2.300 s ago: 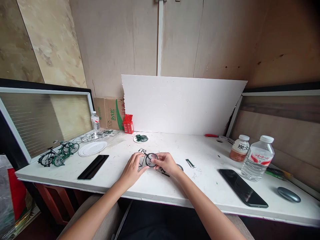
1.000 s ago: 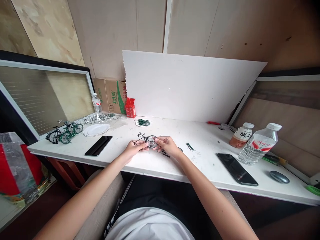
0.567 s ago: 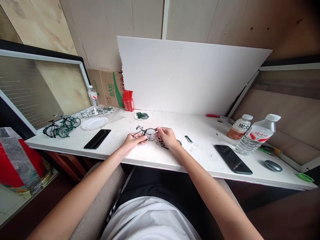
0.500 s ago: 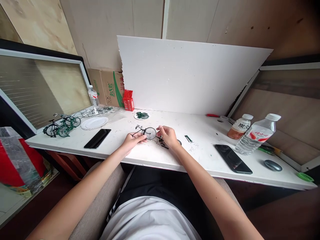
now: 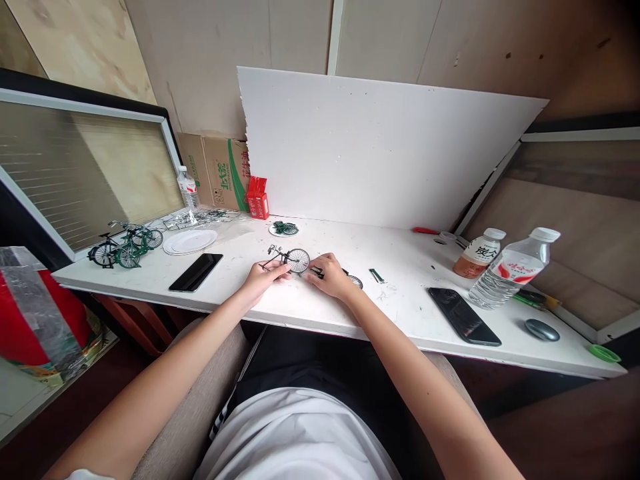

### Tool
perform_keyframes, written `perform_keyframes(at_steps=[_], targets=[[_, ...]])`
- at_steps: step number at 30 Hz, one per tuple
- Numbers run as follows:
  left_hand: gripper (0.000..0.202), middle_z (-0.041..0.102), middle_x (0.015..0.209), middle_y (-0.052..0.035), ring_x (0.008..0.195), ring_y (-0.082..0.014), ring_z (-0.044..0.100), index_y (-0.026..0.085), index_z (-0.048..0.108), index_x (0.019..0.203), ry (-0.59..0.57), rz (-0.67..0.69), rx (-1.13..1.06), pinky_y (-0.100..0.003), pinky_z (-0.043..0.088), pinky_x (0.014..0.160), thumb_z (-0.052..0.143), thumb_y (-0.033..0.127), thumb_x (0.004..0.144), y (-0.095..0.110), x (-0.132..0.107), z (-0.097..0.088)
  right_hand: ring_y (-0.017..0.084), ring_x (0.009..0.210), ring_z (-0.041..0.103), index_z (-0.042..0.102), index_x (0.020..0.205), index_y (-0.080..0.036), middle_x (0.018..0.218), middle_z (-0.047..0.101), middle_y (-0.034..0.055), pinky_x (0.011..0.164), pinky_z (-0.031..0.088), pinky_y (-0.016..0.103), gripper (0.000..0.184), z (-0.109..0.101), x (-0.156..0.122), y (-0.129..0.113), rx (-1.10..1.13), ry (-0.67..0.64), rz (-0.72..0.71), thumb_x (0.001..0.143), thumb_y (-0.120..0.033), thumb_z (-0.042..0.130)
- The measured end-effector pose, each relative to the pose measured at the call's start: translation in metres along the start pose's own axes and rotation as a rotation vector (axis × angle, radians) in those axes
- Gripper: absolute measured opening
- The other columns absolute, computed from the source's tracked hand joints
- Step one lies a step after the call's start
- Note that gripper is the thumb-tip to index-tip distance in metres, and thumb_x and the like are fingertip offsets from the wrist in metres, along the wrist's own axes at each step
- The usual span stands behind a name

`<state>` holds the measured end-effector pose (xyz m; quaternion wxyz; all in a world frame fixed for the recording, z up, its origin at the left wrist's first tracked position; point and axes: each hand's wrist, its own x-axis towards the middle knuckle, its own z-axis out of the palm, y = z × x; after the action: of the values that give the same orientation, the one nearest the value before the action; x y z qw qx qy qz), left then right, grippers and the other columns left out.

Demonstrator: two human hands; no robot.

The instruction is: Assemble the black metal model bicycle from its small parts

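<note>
My left hand (image 5: 265, 279) is closed around the frame of a small black model bicycle (image 5: 299, 261), thumb on top; its spoked wheel and handlebars stick out past the fingers. Just right of that wheel, my right hand (image 5: 329, 275) is bent down to the table with its fingers drawn together. Black parts show at its fingertips, but what they grip, if anything, is hidden. A second spoked wheel (image 5: 355, 281) lies partly under this hand. Further right rests a small dark green part (image 5: 375, 275).
Assembled model bicycles (image 5: 127, 245) stand at left, near white plates (image 5: 190, 241) and a phone (image 5: 196, 272). Green parts (image 5: 285, 229) sit on a small dish behind my hands. To the right are another phone (image 5: 464, 315), bottles (image 5: 515, 268) and a mouse (image 5: 542, 329).
My right hand has lowered and shifted left, from raised beside the wheel down to the parts on the table. My left hand still holds the model bicycle in nearly the same place.
</note>
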<state>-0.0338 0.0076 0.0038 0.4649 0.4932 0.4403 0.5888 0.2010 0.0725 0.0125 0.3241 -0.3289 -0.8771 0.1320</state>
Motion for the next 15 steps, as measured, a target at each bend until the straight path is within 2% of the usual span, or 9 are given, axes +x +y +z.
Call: perform_keyframes(at_steps=[7,11,15], targets=[[0.045,0.073,0.092,-0.0052,0.077,-0.0176,0.070,0.016,0.074,0.089,0.019,-0.013,-0.025,-0.031,0.051,0.076,0.094,0.050,0.069,0.0013,-0.0002,0.0002,0.034,0.139,0.048,0.078,0.108,-0.022,0.108,0.076,0.0096,0.116,0.041,0.049,0.016,0.0055,-0.0020,-0.0053,-0.050,-0.073,-0.178,0.095,-0.028,0.070],[0.044,0.074,0.093,-0.0057,0.077,-0.0173,0.069,0.016,0.074,0.088,0.005,-0.004,-0.011,-0.031,0.051,0.076,0.095,0.049,0.068,0.0025,-0.0005,0.0006,0.034,0.142,0.046,0.078,0.116,-0.023,0.108,0.077,0.0086,0.115,0.044,0.049,0.024,0.0086,-0.0025,-0.0025,-0.026,-0.089,-0.169,0.094,-0.023,0.068],[0.043,0.074,0.089,-0.0056,0.076,-0.0180,0.069,0.016,0.075,0.087,0.000,-0.002,0.023,-0.031,0.051,0.075,0.095,0.049,0.067,0.0056,-0.0017,0.0023,0.033,0.139,0.049,0.079,0.103,-0.023,0.106,0.077,0.0083,0.111,0.047,0.045,0.015,0.0109,-0.0013,0.0011,-0.024,-0.074,-0.139,0.093,-0.022,0.067]])
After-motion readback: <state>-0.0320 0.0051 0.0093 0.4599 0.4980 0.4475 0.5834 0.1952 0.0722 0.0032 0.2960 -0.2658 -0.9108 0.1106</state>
